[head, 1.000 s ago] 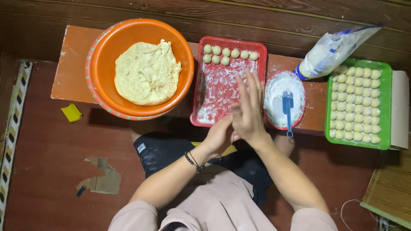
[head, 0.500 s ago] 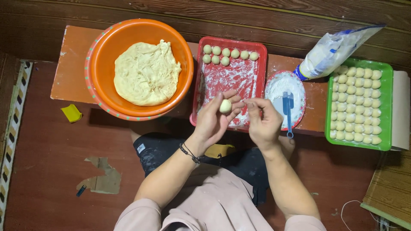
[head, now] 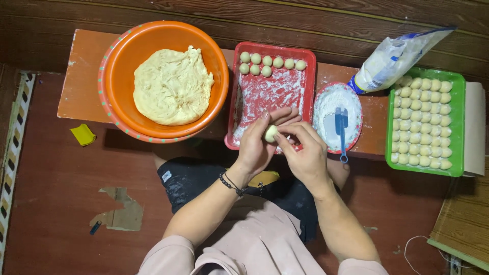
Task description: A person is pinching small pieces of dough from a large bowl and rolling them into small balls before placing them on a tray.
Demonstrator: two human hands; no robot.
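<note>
Low wooden bench (head: 84,81) with basin (head: 116,102), trays (head: 233,122), plate (head: 356,133).

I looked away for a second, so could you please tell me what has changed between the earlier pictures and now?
The hands opened from being pressed palm to palm. The left hand now cups the dough ball, and the right hand has come back to pinch it with its fingertips. The orange bowl, red tray, flour plate and green tray stayed put.
</note>
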